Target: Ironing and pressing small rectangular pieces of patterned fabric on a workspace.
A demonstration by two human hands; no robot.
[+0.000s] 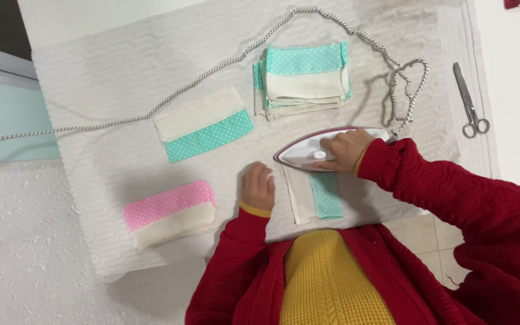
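Right hand: the right hand [345,150] is closed around the handle of the white and pink-edged electric iron [317,150], fingers wrapped over the top, so the soleplate lies flat on the work
Left hand: the left hand [257,186] rests loosely curled on the padding just beside the piece under the iron, holding nothing; whether its fingertips touch the fabric edge cannot be told
Workpiece: a cream and teal dotted fabric strip [315,198] lies lengthwise toward the person, its far end under the iron, the near end showing at the table edge
Ironing surface: a white textured padding cloth [121,72] covers the table, giving a soft, heat-tolerant base
Cord: the black-and-white braided iron cord [170,99] runs out across the far side of the padding, well apart from the fabric pieces
Teal stack: a pile of cream and teal dotted pieces [303,78] sits beyond the iron, near the cord loop
Single piece: one cream and teal dotted rectangle [204,123] lies flat on its own, left of the stack
Pink stack: a pile of pink dotted and cream pieces [173,212] sits at the near left, apart from the teal ones, so colours are kept separate
Scissors: metal scissors [469,102] lie shut at the far right, off the pressing area
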